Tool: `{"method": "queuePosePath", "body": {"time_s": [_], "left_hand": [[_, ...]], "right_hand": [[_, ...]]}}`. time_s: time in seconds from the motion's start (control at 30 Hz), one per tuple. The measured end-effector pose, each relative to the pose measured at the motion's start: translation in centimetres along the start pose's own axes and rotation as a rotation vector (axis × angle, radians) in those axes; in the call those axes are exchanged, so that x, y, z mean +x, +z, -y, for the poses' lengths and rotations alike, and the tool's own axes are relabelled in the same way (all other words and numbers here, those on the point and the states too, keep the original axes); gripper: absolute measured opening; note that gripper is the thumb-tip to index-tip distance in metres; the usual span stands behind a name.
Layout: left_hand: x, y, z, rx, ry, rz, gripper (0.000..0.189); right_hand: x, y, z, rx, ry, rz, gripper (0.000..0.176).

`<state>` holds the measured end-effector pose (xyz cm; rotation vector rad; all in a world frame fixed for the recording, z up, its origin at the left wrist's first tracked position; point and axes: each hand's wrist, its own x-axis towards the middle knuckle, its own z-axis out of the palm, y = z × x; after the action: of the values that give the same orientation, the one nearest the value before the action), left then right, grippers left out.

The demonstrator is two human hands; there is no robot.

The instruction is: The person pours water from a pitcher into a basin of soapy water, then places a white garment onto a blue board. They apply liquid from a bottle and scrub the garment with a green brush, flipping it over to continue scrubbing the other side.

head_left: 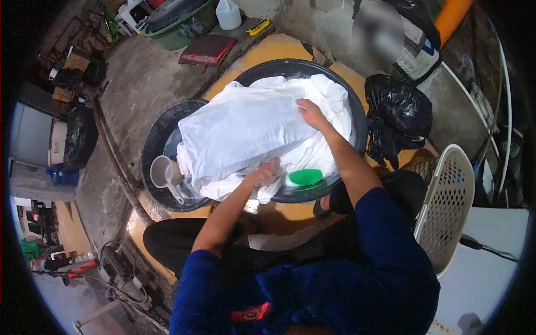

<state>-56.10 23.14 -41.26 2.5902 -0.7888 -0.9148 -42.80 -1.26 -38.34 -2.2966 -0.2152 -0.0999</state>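
A wet white cloth (240,125) spreads across a large black basin (360,106) and hangs over into a smaller black basin (149,148) at its left. At the cloth's near edge, my left hand (265,173) has curled fingers closed on a fold, with what looks like suds on the skin. My right hand (314,114) rests on the far right part of the cloth, fingers stretched toward the left. A green scrub brush (306,177) lies on the cloth near the front rim, right of my left hand. In the smaller basin sits a pale plastic dipper (162,170).
On the right are a black plastic bag (399,106) and a white perforated basket (446,206). Behind the basins lie a red-edged flat slab (207,50), a green tub (181,36) and a white jug (228,15). Another person (413,44) is at the upper right.
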Motion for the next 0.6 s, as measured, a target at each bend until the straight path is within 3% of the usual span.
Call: {"method": "queuePosePath", "body": {"time_s": [0.07, 0.17, 0.3, 0.4, 0.43, 0.53, 0.6], "left_hand": [[0.8, 1.1, 0.0, 0.065, 0.023, -0.003, 0.07], [0.1, 0.4, -1.1, 0.079, 0.003, 0.055, 0.072], [-0.4, -0.4, -1.7, -0.093, -0.03, 0.166, 0.074], [-0.7, -1.6, -2.7, -0.134, -0.049, 0.214, 0.074], [-0.5, -1.5, -2.8, -0.136, -0.052, 0.221, 0.075], [-0.5, -2.0, -3.3, -0.162, -0.076, 0.265, 0.077], [-0.4, -2.3, -3.5, -0.146, -0.076, 0.271, 0.079]], "right_hand": [[1.7, 0.9, -1.3, -0.026, -0.058, 0.036, 0.033], [3.6, 2.1, -1.1, -0.232, 0.09, 0.091, 0.037], [6.2, 2.7, -0.8, -0.366, 0.215, 0.004, 0.034], [9.0, 5.4, -2.4, -0.023, -0.223, -0.223, 0.026], [9.2, 4.9, 0.0, -0.052, -0.243, -0.108, 0.019], [8.7, 5.1, 4.5, -0.185, -0.133, 0.076, 0.022], [10.5, 5.2, 4.4, -0.036, 0.076, 0.305, 0.03]]}}
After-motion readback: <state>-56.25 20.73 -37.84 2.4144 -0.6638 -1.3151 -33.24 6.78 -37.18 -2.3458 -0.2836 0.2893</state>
